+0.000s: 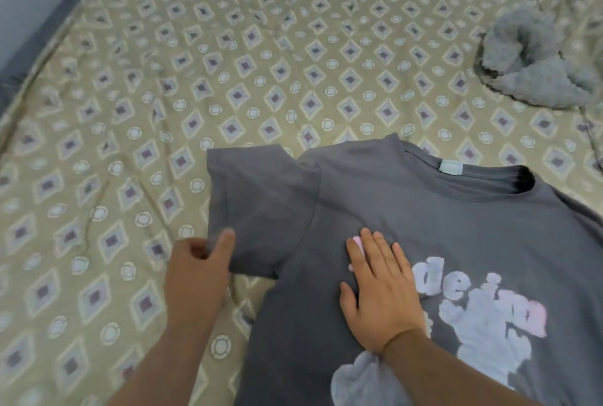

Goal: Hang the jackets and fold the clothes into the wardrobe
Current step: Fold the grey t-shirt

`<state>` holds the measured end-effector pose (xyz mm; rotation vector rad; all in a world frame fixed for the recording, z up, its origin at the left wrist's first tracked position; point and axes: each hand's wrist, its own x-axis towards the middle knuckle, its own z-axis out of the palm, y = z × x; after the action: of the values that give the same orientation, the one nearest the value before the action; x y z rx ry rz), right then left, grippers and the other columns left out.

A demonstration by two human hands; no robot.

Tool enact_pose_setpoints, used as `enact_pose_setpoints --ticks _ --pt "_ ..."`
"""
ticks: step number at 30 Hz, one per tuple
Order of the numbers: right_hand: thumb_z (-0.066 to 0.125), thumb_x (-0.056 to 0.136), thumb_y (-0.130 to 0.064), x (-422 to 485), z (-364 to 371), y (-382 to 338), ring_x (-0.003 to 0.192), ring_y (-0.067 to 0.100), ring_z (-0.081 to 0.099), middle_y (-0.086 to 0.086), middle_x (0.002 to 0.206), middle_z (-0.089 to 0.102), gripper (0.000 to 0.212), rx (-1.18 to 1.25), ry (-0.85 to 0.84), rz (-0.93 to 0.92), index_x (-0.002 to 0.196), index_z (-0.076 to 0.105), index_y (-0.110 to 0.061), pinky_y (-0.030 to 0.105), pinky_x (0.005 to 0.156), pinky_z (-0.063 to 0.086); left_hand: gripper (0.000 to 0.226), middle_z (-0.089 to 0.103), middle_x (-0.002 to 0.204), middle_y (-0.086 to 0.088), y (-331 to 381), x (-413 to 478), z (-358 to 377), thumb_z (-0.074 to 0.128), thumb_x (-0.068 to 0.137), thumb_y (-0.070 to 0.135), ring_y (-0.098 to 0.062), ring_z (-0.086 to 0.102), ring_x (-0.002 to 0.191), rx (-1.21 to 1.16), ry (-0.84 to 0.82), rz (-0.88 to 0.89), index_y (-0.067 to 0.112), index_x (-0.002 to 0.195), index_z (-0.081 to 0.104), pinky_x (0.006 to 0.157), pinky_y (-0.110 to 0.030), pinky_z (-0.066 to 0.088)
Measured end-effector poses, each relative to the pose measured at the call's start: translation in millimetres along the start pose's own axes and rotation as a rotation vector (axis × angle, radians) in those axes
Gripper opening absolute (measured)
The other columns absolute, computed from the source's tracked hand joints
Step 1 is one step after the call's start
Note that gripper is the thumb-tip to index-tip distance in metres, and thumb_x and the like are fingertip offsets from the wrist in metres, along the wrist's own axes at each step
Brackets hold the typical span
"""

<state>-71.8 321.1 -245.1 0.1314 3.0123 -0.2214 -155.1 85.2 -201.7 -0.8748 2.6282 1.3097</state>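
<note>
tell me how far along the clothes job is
Early. Done: the grey t-shirt is spread print-up on the bed. In hand: left hand pinches its sleeve, right hand presses the chest flat. Left: folding it, the fluffy grey garment, then putting everything away; no wardrobe in view.

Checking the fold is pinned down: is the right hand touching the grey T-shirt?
Touching. The head view shows the right hand lying flat, palm down, on the grey T-shirt.

The bed [248,56] has a patterned cover. A gray shirt [424,226] lies flat on it, and maybe a fluffy gray blanket [538,66].
</note>
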Motion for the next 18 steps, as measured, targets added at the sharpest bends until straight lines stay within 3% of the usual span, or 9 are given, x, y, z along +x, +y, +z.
enact_pose_setpoints --ticks 3,5,10,12,14,15,16,18 --pt "0.042 0.085 -0.045 0 0 -1 0.140 0.030 0.041 0.012 0.151 0.045 0.065 0.005 -0.007 -0.008 0.143 0.044 -0.016 0.047 0.116 0.019 0.025 0.066 0.063 -0.005 -9 -10 7 0.071 0.081 0.032 -0.023 0.063 0.057 0.020 -0.122 -0.015 0.009 0.083 0.060 0.054 -0.032 0.046" --pt "0.042 0.084 -0.045 0 0 -1 0.140 0.030 0.041 0.011 0.151 0.045 0.066 0.009 -0.018 0.004 0.143 0.043 -0.016 0.047 0.116 0.019 0.013 0.066 0.063 -0.007 -14 -2 6 0.069 0.082 0.020 -0.026 0.064 0.059 -0.004 -0.102 -0.066 0.009 0.083 0.061 0.056 -0.034 0.049" --pt "0.042 0.086 -0.045 -3 -5 -1 0.138 0.031 0.043 0.011 0.149 0.047 0.063 0.047 -0.021 -0.020 0.142 0.047 -0.016 0.048 0.114 0.022 0.009 0.066 0.070 -0.013 -38 0 -10 0.068 0.078 0.017 -0.033 0.063 0.067 -0.002 -0.116 -0.147 0.013 0.082 0.061 0.069 -0.050 0.055" --pt "0.044 0.085 -0.046 -3 -12 -2 0.131 0.032 0.051 0.010 0.142 0.054 0.059 0.099 -0.025 -0.043 0.134 0.055 -0.016 0.046 0.109 0.030 0.007 0.065 0.060 -0.013 -31 3 -12 0.067 0.081 0.011 -0.031 0.061 0.057 -0.039 -0.173 -0.188 0.007 0.082 0.061 0.061 -0.045 0.054" --pt "0.047 0.087 -0.046 17 -32 2 0.109 0.029 0.062 0.004 0.121 0.063 0.043 0.224 0.044 -0.043 0.111 0.068 -0.017 0.041 0.095 0.044 0.018 0.065 0.057 -0.012 -16 15 -12 0.065 0.084 0.022 -0.030 0.059 0.052 -0.245 -0.212 -0.341 0.004 0.085 0.064 0.051 -0.034 0.050" --pt "0.048 0.091 -0.044 34 -45 3 0.100 0.026 0.062 0.001 0.114 0.062 0.036 0.314 0.060 -0.011 0.102 0.070 -0.017 0.037 0.088 0.047 0.027 0.068 0.066 -0.011 -8 23 -12 0.065 0.084 0.034 -0.032 0.063 0.058 -0.353 -0.251 -0.420 0.007 0.087 0.067 0.054 -0.032 0.050" --pt "0.048 0.096 -0.039 56 -59 4 0.100 0.023 0.061 0.000 0.116 0.059 0.032 0.400 0.062 0.019 0.101 0.070 -0.016 0.035 0.087 0.048 0.033 0.073 0.078 -0.010 -4 34 -11 0.065 0.083 0.043 -0.034 0.068 0.069 -0.451 -0.303 -0.452 0.012 0.091 0.071 0.062 -0.035 0.052" --pt "0.045 0.102 -0.032 108 -80 5 0.122 0.020 0.052 0.002 0.143 0.046 0.033 0.413 0.115 0.025 0.124 0.062 -0.015 0.035 0.096 0.044 0.046 0.075 0.095 -0.007 4 48 -9 0.072 0.076 0.056 -0.033 0.071 0.088 -0.572 -0.363 -0.438 0.016 0.100 0.073 0.080 -0.042 0.055"
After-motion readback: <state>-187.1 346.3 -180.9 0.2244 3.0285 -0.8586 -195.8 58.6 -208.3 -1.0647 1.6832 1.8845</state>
